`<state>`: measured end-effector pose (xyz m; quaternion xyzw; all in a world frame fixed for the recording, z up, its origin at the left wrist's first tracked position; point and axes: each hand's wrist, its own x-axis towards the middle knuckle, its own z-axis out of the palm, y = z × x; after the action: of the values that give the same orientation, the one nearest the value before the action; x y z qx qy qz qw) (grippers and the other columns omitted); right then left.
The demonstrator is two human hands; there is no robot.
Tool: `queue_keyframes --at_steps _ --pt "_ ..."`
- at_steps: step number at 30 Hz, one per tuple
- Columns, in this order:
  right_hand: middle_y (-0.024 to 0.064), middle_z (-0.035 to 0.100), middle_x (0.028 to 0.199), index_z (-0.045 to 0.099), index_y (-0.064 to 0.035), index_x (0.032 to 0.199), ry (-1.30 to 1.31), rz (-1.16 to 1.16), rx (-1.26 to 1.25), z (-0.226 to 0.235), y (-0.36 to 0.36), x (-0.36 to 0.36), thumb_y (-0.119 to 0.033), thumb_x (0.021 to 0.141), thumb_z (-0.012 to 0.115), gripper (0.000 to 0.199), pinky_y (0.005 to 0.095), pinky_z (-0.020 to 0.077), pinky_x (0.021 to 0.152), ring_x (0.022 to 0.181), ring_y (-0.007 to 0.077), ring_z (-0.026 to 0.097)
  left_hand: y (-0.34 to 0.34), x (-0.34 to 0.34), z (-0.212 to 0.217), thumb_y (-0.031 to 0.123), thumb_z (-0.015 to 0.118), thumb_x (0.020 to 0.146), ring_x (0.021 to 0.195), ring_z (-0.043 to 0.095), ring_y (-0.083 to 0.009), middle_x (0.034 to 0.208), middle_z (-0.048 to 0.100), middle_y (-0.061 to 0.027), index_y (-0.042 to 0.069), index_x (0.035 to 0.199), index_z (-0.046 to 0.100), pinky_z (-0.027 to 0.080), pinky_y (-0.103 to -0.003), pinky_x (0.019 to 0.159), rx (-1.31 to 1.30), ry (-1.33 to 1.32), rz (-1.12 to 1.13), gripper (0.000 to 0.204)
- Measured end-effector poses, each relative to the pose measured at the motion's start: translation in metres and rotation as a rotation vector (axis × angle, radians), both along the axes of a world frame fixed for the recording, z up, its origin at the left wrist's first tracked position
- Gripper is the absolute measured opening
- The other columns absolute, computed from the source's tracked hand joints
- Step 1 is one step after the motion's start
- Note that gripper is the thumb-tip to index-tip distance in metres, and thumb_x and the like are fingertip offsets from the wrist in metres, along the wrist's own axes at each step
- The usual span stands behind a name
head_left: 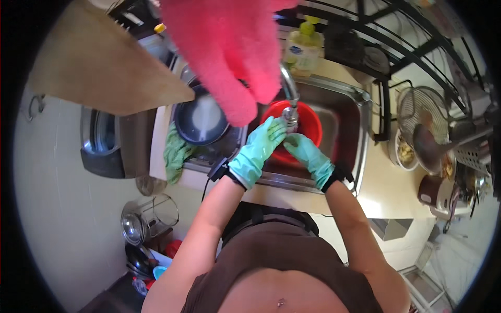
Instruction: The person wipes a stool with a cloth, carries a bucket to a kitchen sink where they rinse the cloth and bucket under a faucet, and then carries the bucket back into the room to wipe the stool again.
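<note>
My left hand (pixel 261 146), in a mint-green rubber glove, reaches over the red basin (pixel 314 121) in the steel sink. Its fingers are stretched out flat beside the faucet's tip (pixel 289 113). My right hand (pixel 308 154), gloved the same way, is just below and right of the faucet with its fingers bent inward. A small shiny, clear-looking patch shows between the two hands under the spout; I cannot make out whether it is water or a held thing. Both hands lie close together above the basin.
A pink fluffy cloth (pixel 229 52) hangs large in front of the faucet. A dark round pan (pixel 201 119) and a green cloth (pixel 176 151) lie left of the sink. A soap bottle (pixel 303 48) stands behind it. A black rack (pixel 386 104), strainer and ladle are at the right.
</note>
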<state>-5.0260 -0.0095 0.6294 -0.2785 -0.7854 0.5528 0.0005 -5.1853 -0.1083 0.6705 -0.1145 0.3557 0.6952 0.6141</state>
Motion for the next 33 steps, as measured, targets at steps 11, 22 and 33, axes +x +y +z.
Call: queue_keyframes --at_steps 11,22,33 --pt "0.0036 0.064 0.090 0.062 -0.0040 0.103 0.404 -0.567 -0.705 0.060 -0.017 -0.031 -0.019 0.095 0.062 0.017 0.0281 0.0533 0.067 0.079 0.0111 0.061 -0.065 0.023 -0.067 0.050 0.050 0.099 0.125 0.054 -0.0261 0.137 0.053 -0.0169 0.000 0.143 0.040 0.043 -0.042 0.108 0.837 -0.677 -0.419 0.067" --pt "0.0082 0.069 0.093 0.064 -0.0059 0.103 0.529 -1.010 -0.949 0.040 0.021 -0.018 -0.014 0.094 0.059 0.013 0.0303 0.0563 0.067 0.073 0.0172 0.065 -0.059 0.134 0.058 0.025 0.062 0.096 0.112 0.060 -0.0244 0.125 0.060 -0.0092 0.009 0.124 0.054 0.049 -0.043 0.096 0.080 0.115 -0.780 0.033" --pt "0.0118 0.069 0.098 0.064 -0.0023 0.109 0.773 -0.970 -1.056 0.062 0.017 -0.025 -0.011 0.096 0.056 0.017 0.0340 0.0589 0.075 0.082 0.0216 0.068 -0.056 0.144 0.029 0.031 0.050 0.101 0.119 0.057 -0.0269 0.130 0.057 -0.0117 0.006 0.133 0.051 0.047 -0.043 0.101 0.043 -0.166 -0.700 0.040"
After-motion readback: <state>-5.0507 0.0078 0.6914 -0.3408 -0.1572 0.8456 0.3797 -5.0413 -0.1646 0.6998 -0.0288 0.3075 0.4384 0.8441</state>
